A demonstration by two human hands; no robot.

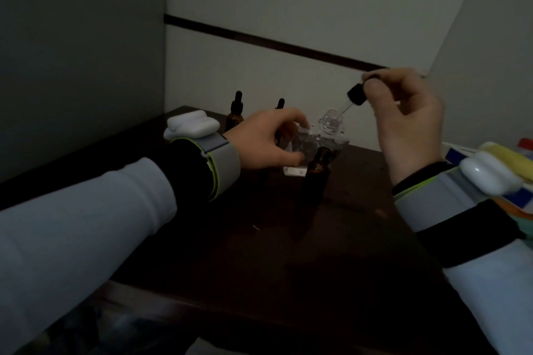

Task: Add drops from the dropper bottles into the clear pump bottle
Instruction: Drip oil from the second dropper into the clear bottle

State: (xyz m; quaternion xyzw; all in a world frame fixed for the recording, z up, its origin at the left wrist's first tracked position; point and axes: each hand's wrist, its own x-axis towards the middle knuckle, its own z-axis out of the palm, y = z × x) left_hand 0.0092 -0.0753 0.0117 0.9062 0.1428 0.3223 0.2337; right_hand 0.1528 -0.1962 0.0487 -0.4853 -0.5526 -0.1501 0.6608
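The clear pump bottle (323, 141) stands uncapped on the dark table (288, 253), its open neck (331, 118) facing up. My left hand (268, 138) grips the bottle's left side. My right hand (406, 112) pinches the black bulb of a dropper (356, 94), whose glass tip slants down to the bottle's mouth. An open amber dropper bottle (315, 179) stands just in front of the clear bottle, with no cap on it.
Two more amber dropper bottles, one (235, 112) left and one (279, 104) partly behind my left hand, stand capped at the table's back. White walls close in behind and right. Colourful items (507, 158) lie at the right edge.
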